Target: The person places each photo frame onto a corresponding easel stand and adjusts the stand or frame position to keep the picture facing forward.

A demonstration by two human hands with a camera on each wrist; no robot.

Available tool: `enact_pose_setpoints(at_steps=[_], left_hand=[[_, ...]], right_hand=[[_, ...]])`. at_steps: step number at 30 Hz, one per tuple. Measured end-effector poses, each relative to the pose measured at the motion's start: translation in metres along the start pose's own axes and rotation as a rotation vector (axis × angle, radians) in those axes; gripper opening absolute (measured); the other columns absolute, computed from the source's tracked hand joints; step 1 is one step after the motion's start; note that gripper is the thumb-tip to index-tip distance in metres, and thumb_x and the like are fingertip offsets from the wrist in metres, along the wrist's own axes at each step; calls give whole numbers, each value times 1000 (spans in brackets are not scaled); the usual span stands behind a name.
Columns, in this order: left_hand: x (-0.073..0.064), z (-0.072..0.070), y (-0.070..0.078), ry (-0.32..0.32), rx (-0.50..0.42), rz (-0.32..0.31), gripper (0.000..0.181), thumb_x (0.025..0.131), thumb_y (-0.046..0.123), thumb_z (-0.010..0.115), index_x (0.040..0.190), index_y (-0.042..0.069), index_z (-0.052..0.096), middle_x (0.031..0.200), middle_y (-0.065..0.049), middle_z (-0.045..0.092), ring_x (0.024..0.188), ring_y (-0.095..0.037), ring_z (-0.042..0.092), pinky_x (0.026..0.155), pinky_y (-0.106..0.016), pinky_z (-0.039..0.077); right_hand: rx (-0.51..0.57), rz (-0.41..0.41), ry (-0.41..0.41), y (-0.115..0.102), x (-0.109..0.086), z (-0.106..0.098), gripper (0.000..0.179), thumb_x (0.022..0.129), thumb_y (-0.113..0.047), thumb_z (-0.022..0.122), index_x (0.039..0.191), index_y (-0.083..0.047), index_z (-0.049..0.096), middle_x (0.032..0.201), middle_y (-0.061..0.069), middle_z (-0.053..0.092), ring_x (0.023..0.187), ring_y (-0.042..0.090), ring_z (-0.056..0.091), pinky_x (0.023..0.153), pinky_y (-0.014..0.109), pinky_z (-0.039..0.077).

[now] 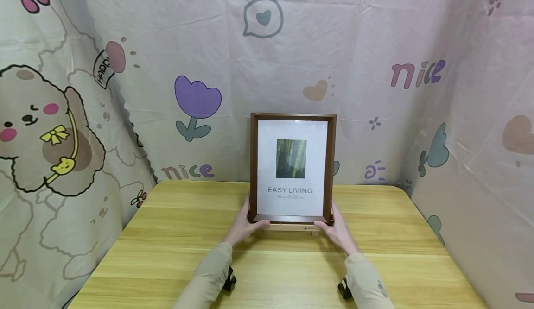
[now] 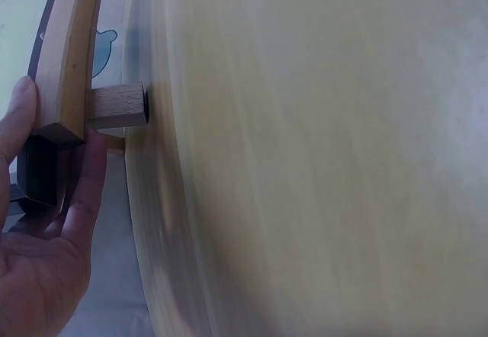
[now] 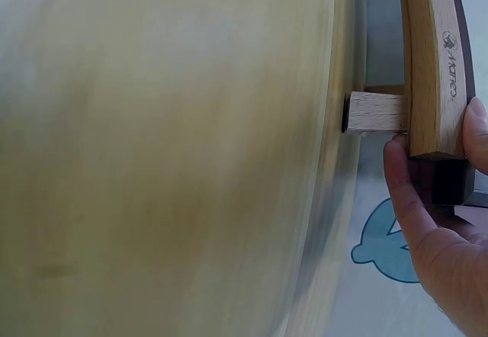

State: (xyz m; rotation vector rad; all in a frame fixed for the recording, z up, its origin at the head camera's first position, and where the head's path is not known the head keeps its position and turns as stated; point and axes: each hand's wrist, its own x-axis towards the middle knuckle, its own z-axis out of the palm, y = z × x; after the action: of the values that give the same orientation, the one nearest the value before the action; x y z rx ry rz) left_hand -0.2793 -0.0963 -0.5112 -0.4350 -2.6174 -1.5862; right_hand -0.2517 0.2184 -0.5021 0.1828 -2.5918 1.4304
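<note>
A brown picture frame (image 1: 290, 167) with a white insert reading "EASY LIVING" stands upright on the ledge (image 1: 288, 227) of a small wooden easel. My left hand (image 1: 242, 225) grips its lower left corner, thumb in front and fingers behind. At the lower right corner, my right hand (image 1: 340, 230) holds it in the same way. The left wrist view has the pale ledge (image 2: 65, 62) and an easel foot (image 2: 118, 106) just above my fingertips. In the right wrist view, a logo marks the ledge (image 3: 435, 70), and another foot (image 3: 376, 113) reaches toward the table.
The wood-grain table (image 1: 187, 207) extends on both sides of the easel. A patterned cloth (image 1: 267, 68) hangs behind it, with further cloth panels at left and right. Black straps (image 1: 229, 280) are worn at both wrists over beige sleeves.
</note>
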Motion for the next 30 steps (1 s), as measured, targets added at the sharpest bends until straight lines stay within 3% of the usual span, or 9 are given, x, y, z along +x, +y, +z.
enact_pose_setpoints(at_steps=[5, 9, 15, 30], left_hand=[[0, -3, -4, 4, 1, 33, 121, 80, 34, 86, 163, 12, 1, 164, -27, 24, 146, -49, 35, 118, -65, 30], [-1, -6, -4, 8, -15, 16, 121, 79, 33, 86, 163, 12, 2, 163, -26, 27, 146, -48, 36, 119, -63, 30], [-2, -11, -6, 21, -8, 40, 120, 80, 33, 86, 163, 11, 3, 158, -30, 35, 141, -50, 42, 118, -64, 32], [-3, -20, -9, 23, 18, -2, 122, 78, 34, 87, 164, 15, 2, 160, -29, 31, 143, -50, 39, 119, -64, 30]], right_hand=[[3, -9, 7, -3, 0, 3, 96, 87, -7, 75, 162, -8, 14, 140, 39, 51, 121, 52, 60, 109, 63, 44], [-1, 0, 4, -5, 1, 5, 96, 88, -8, 76, 162, -8, 14, 138, 39, 54, 121, 52, 60, 110, 64, 43], [5, 11, -4, -6, 2, 10, 96, 88, -8, 76, 162, -10, 15, 134, 37, 57, 119, 49, 62, 109, 63, 44], [-10, -7, -5, -11, 6, 19, 97, 88, -10, 76, 162, -10, 14, 144, 36, 49, 121, 50, 60, 111, 64, 41]])
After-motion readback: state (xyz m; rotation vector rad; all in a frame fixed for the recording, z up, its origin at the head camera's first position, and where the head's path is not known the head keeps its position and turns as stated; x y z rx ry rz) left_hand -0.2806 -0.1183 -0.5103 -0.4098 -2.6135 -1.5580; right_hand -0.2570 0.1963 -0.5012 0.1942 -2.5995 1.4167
